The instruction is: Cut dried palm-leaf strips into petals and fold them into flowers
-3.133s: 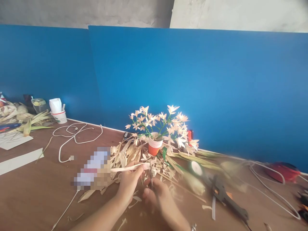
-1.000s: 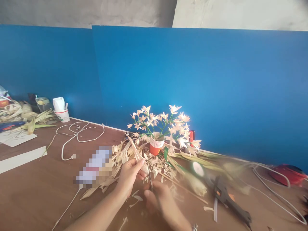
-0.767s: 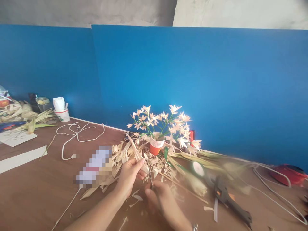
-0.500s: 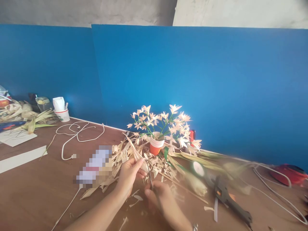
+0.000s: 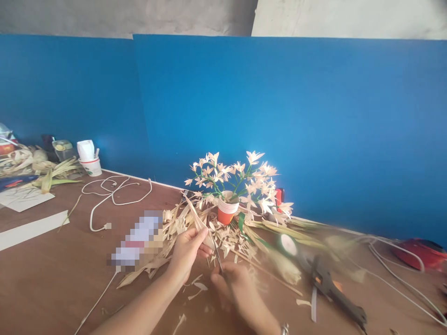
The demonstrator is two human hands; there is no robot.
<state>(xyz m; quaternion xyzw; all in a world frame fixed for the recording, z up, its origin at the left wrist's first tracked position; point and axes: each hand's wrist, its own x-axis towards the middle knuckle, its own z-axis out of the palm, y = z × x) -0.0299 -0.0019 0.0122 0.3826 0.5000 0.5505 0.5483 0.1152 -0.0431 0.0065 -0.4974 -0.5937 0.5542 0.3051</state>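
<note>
My left hand (image 5: 186, 253) pinches a pale dried leaf strip (image 5: 196, 217) that slants up and to the left. My right hand (image 5: 233, 288) is closed around small scissors (image 5: 217, 254) whose thin blades point up at the strip's lower end. Both hands are over a heap of dried leaf cuttings (image 5: 195, 228) on the brown table (image 5: 52, 274). Just behind stands an orange paper cup (image 5: 226, 211) holding handmade cream flowers (image 5: 237, 179) on green stems.
A black glue gun (image 5: 331, 288) and a green tape roll (image 5: 287, 244) lie to the right, with white cables (image 5: 394, 274) and a red object (image 5: 417, 251). A white cord (image 5: 111, 197), a white cup (image 5: 89, 163), husks and paper sheets sit left. Blue panels back the table.
The strip, held roughly level 3.1 s ago, now slants upward in my left hand. Over the last second the hands and scissors barely shift.
</note>
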